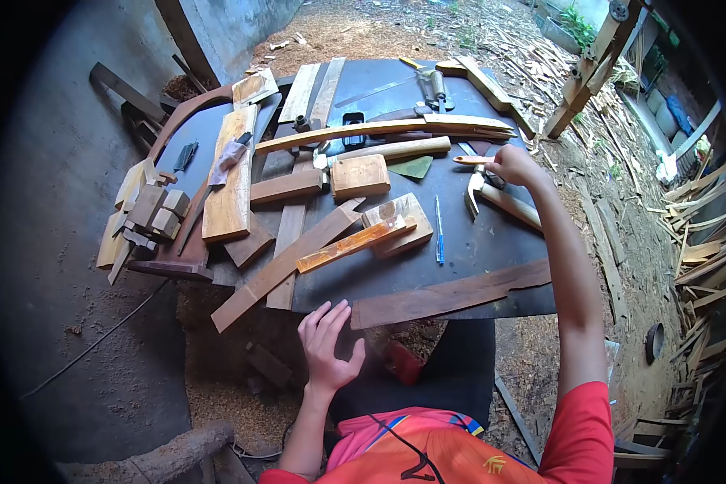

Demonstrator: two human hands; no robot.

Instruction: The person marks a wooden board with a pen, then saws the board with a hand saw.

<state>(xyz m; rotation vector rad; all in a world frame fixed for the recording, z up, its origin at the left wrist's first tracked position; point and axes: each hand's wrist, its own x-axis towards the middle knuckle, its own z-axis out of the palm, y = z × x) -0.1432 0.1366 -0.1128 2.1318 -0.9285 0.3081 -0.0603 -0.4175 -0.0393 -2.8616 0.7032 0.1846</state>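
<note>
My right hand [511, 166] reaches over the right side of the dark table [395, 286], its fingers closed on the end of a small wooden-handled tool [469, 160]. Just below it lies a hammer [510, 206] with a curved metal claw. At the near edge, my left hand [327, 343] has its fingers apart and touches the left end of a long dark board [452, 297]. A blue pen [440, 230] lies between the hands. Left of the pen, an orange-brown wood strip [352, 245] rests across a light wood block [397, 226].
Planks, blocks and a long curved wood piece [379, 127] cover the table's left and back. More small blocks [157, 210] sit at the far left. A wooden post [593, 73] stands beyond the right corner. Wood scraps [706, 274] are piled at the right.
</note>
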